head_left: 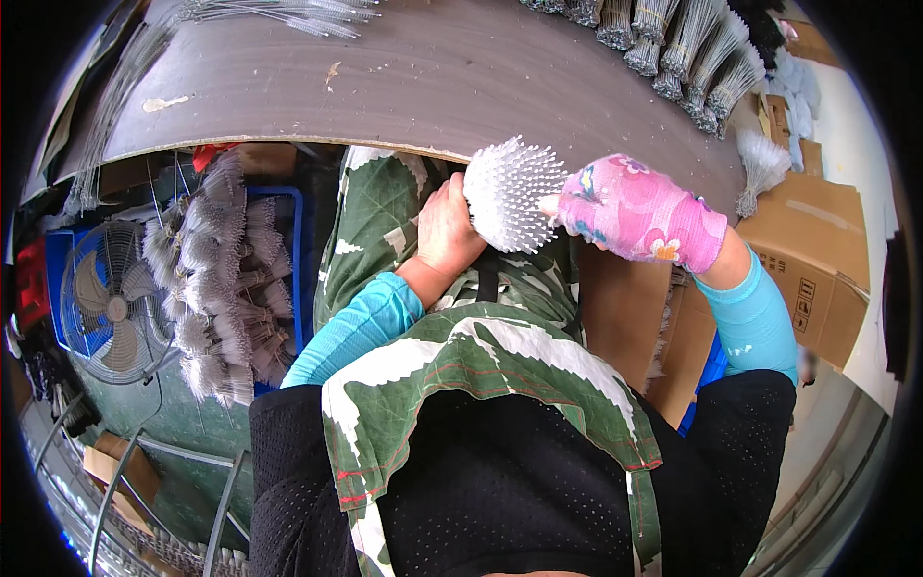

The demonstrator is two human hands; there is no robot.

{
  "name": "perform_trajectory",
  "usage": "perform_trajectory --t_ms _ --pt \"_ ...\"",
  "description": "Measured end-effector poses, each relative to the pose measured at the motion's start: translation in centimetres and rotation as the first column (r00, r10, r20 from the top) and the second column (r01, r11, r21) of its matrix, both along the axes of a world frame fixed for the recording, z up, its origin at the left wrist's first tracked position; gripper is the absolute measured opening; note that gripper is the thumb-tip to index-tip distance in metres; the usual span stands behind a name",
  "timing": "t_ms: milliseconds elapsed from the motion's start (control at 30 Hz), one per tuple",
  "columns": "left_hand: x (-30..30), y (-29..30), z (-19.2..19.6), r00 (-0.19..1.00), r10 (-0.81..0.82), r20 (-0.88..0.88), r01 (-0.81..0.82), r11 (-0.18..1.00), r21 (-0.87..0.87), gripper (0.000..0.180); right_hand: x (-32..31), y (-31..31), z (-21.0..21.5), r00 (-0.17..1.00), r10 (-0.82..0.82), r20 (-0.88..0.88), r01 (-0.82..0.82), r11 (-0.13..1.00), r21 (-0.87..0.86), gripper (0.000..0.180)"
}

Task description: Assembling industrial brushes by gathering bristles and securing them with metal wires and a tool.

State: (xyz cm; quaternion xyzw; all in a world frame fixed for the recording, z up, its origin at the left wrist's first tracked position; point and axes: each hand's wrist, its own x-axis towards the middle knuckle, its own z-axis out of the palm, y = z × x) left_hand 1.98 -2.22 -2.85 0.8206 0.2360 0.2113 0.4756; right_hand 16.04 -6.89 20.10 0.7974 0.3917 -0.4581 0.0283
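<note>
Both hands on a white bristle bundle at the table edge.

The left hand (447,229) wraps its fingers closed around the white bristle bundle (512,195) from 9 o'clock; the right hand (639,216), in a pink floral wrap, pinches its edge from 3 o'clock. The bundle sits above the lap, just below the grey worktable (433,77). Judged step: squaring the tips. The next move calls for a firm, even squeeze. Finished bundles (226,279) lie at 9 o'clock.
</note>
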Motion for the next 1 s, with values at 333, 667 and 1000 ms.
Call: perform_trajectory --t_ms 333,667,1000 --pt "0.1 0.0 -0.2 1.0 0.0 0.002 0.0 1.0 -0.01 0.045 -0.3 0.1 -0.6 0.997 -0.064 -0.049 0.064 0.998 0.007 0.044" --pt "0.1 0.1 -0.4 1.0 0.004 -0.03 -0.004 1.0 -0.019 0.045 0.9 -0.1 0.3 0.966 -0.213 -0.149 0.212 0.977 -0.019 0.039" --pt "0.1 0.1 -0.2 1.0 0.0 -0.005 -0.001 0.999 -0.052 0.045 1.2 1.9 0.1 0.997 -0.049 -0.065 0.043 0.994 -0.098 0.047"
